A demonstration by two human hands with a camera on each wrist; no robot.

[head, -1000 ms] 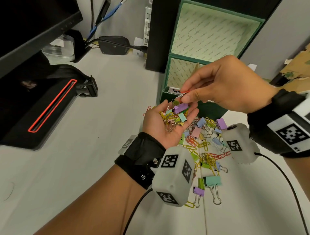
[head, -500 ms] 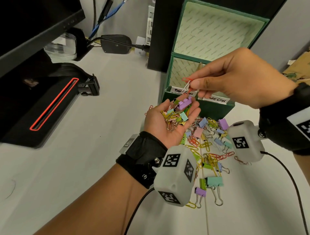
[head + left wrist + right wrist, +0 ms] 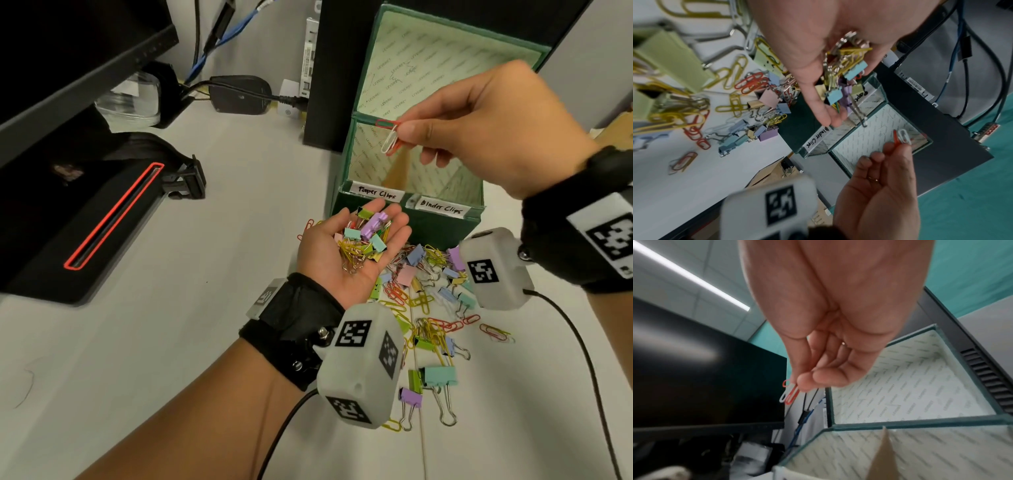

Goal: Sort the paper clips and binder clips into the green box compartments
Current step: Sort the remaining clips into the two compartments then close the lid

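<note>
The green box [image 3: 411, 222] stands open at the back, its front compartments labelled "Paper Clips" [image 3: 376, 193] and "Binder Clips" [image 3: 440, 207]. My right hand [image 3: 406, 132] hovers over the left, paper-clip compartment and pinches a white and a red paper clip [image 3: 390, 138], also seen as paper clips [image 3: 789, 392] in the right wrist view. My left hand [image 3: 337, 228] lies palm up before the box, fingers relaxed, carrying a mixed heap of clips [image 3: 363, 240]. A pile of coloured paper and binder clips [image 3: 428, 301] covers the table under both wrists.
A black monitor base with a red outline [image 3: 102, 222] fills the left. A power adapter [image 3: 239, 94] and cables lie at the back, a black tower [image 3: 329, 68] stands behind the box. Cardboard [image 3: 616, 126] sits far right.
My right hand rose from the left palm with the two paper clips and moved back over the box. The left hand stayed almost still.
</note>
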